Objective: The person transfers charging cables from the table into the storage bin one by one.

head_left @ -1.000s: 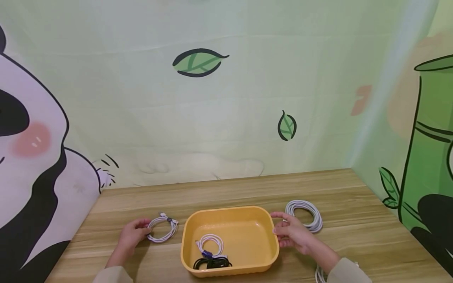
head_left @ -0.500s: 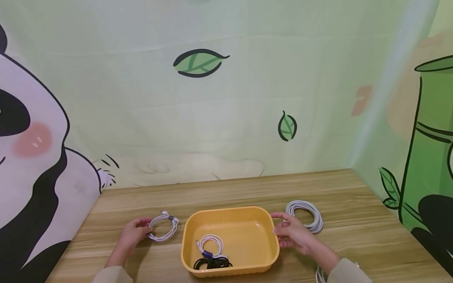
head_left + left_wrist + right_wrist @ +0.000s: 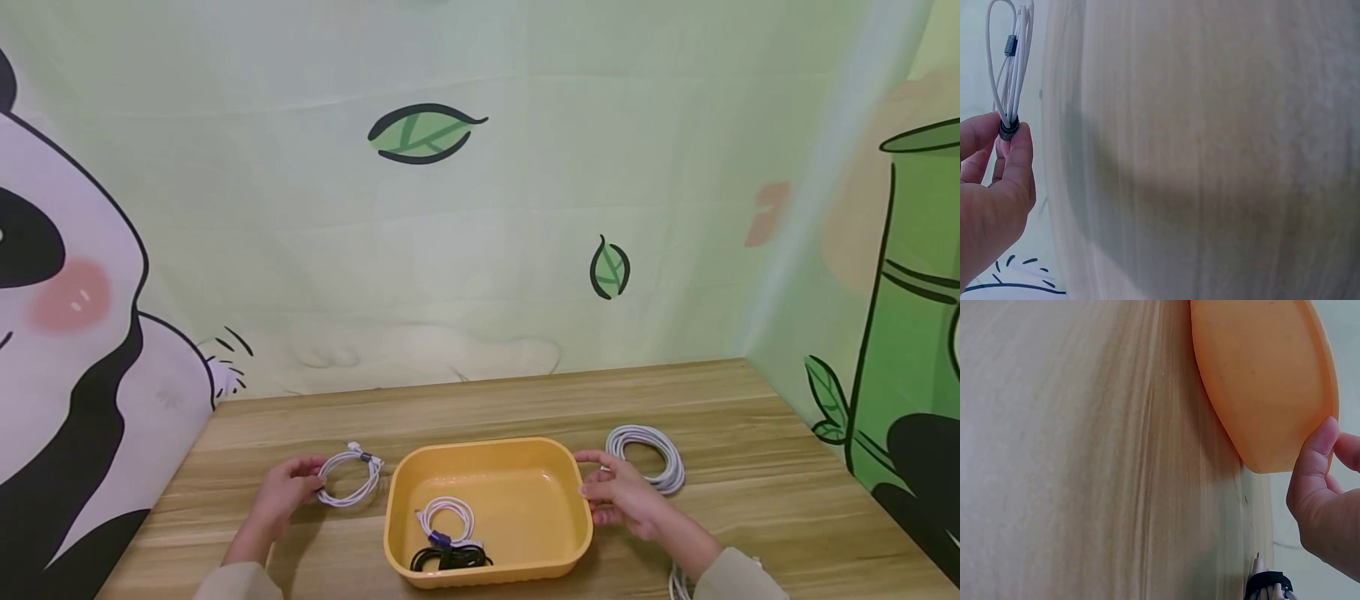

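My left hand (image 3: 285, 492) pinches a coiled white cable (image 3: 351, 479) left of the yellow plastic tray (image 3: 525, 517). In the left wrist view, thumb and fingers grip the cable coil (image 3: 1016, 75) at a black tie (image 3: 1009, 129), and a second dark tie (image 3: 1010, 45) sits farther up. My right hand (image 3: 618, 496) holds the tray's right side, thumb at the rim. The right wrist view shows the tray's outer wall (image 3: 1266, 381) beside the thumb (image 3: 1317, 447). Inside the tray lie a white cable (image 3: 450, 504) with a blue tie and a bundled black cable (image 3: 453, 557).
A larger coil of grey-white cable (image 3: 663, 467) lies on the wooden table (image 3: 480, 404), right of the tray behind my right hand. Part of another pale cable (image 3: 678, 583) shows by the right sleeve. A printed backdrop (image 3: 480, 250) stands along the table's far edge.
My left hand has shifted slightly right, and the white cable coil has moved a little right and up with it. The right hand and the tray stay in place.
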Available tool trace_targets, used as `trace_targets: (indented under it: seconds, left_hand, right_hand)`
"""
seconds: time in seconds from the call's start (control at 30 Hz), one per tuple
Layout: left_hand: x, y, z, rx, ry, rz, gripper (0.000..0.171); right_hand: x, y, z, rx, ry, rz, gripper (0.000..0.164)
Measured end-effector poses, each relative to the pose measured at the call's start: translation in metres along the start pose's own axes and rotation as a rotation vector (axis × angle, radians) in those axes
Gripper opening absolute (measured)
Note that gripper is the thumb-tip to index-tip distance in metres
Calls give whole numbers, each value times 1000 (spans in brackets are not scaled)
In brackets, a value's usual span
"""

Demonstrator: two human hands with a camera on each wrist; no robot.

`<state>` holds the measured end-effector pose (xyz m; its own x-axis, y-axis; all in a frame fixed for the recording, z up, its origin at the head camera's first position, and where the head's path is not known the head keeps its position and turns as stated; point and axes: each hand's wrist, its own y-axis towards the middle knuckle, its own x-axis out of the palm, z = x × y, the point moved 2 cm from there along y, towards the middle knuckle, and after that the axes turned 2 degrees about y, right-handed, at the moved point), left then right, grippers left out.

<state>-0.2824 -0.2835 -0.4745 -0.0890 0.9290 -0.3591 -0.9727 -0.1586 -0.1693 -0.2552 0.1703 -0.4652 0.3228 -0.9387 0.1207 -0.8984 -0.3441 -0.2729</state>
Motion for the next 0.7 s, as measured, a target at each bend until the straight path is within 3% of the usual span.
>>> trace_targets:
  seconds: [0.7]
  left_hand:
    - [3, -3, 19, 59, -33, -64, 36]
  right_hand:
    - [1, 0, -1, 11, 4, 13, 59]
